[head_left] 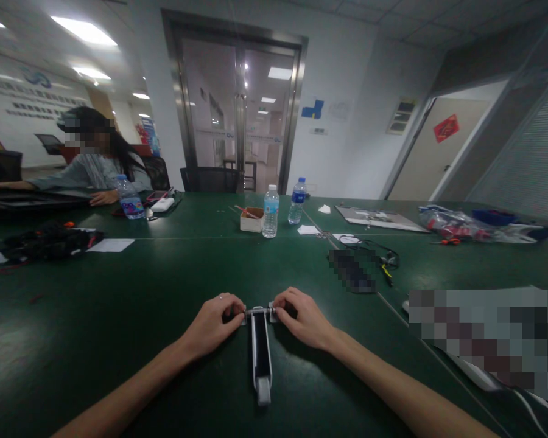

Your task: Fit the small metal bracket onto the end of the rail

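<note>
Both forearms reach forward over the green tabletop (pixel 119 304). The left hand (pixel 212 319) and right hand (pixel 301 316) curl their fingers around the far crossbar of a narrow black-and-white device (pixel 260 350) lying flat between them. Two water bottles (pixel 270 212) and a small box (pixel 251 220) stand well beyond.

Three water bottles (pixel 270 212), small box (pixel 251 219), papers (pixel 111 245), seated person (pixel 95 161) across green table (pixel 164 286).
</note>
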`<state>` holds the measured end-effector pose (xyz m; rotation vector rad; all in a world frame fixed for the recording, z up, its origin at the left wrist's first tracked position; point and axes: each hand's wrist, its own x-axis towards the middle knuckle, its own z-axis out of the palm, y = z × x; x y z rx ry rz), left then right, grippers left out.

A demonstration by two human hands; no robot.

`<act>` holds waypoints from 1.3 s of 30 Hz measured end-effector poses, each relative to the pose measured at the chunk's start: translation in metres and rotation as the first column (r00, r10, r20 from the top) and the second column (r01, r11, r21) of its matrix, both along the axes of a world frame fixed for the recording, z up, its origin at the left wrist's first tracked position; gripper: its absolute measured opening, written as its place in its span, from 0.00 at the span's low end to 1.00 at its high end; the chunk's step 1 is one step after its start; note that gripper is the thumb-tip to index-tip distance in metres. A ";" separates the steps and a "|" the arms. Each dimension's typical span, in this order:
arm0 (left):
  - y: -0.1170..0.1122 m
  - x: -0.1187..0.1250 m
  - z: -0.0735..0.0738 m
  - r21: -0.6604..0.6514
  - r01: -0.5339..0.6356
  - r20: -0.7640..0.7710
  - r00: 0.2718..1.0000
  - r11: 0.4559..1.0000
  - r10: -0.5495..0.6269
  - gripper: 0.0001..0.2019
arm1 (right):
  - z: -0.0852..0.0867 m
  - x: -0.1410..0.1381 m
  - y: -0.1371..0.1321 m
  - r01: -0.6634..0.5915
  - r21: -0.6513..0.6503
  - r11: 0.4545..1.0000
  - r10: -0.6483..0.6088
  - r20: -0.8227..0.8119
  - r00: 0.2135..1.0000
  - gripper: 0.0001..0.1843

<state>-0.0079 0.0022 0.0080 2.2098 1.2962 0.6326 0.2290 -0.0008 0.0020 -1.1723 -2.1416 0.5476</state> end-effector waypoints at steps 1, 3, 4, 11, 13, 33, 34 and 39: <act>0.000 0.000 0.000 0.000 0.001 0.001 1.000 1.000 -0.001 0.08 | 0.000 0.000 0.000 -0.001 0.001 1.000 0.001 -0.005 1.000 0.04; 0.000 0.000 0.000 -0.004 0.004 -0.001 1.000 1.000 -0.004 0.08 | -0.001 0.001 0.000 -0.007 0.005 1.000 0.007 -0.008 1.000 0.04; 0.000 0.000 0.000 -0.003 0.003 -0.002 1.000 1.000 -0.003 0.08 | -0.001 0.000 0.001 -0.011 0.007 1.000 0.011 -0.006 1.000 0.04; 0.001 0.000 -0.001 -0.002 0.008 0.000 1.000 1.000 -0.008 0.08 | -0.006 0.000 0.002 -0.002 0.058 0.998 0.003 -0.015 1.000 0.04; 0.000 0.001 0.000 -0.005 0.004 -0.003 1.000 1.000 -0.004 0.08 | -0.005 0.000 0.002 -0.012 0.059 0.998 0.011 0.002 1.000 0.03; 0.000 0.001 0.001 0.013 0.003 -0.002 1.000 1.000 -0.003 0.08 | -0.008 -0.002 0.000 0.001 0.118 0.993 -0.013 0.101 0.995 0.05; 0.000 0.001 0.000 0.016 0.001 0.001 1.000 1.000 -0.001 0.08 | -0.008 -0.002 0.000 0.004 0.123 0.992 -0.016 0.094 0.995 0.05; 0.001 0.001 -0.001 0.018 -0.005 0.003 1.000 1.000 0.005 0.07 | -0.009 -0.002 0.000 -0.003 0.125 0.992 -0.008 0.088 0.996 0.03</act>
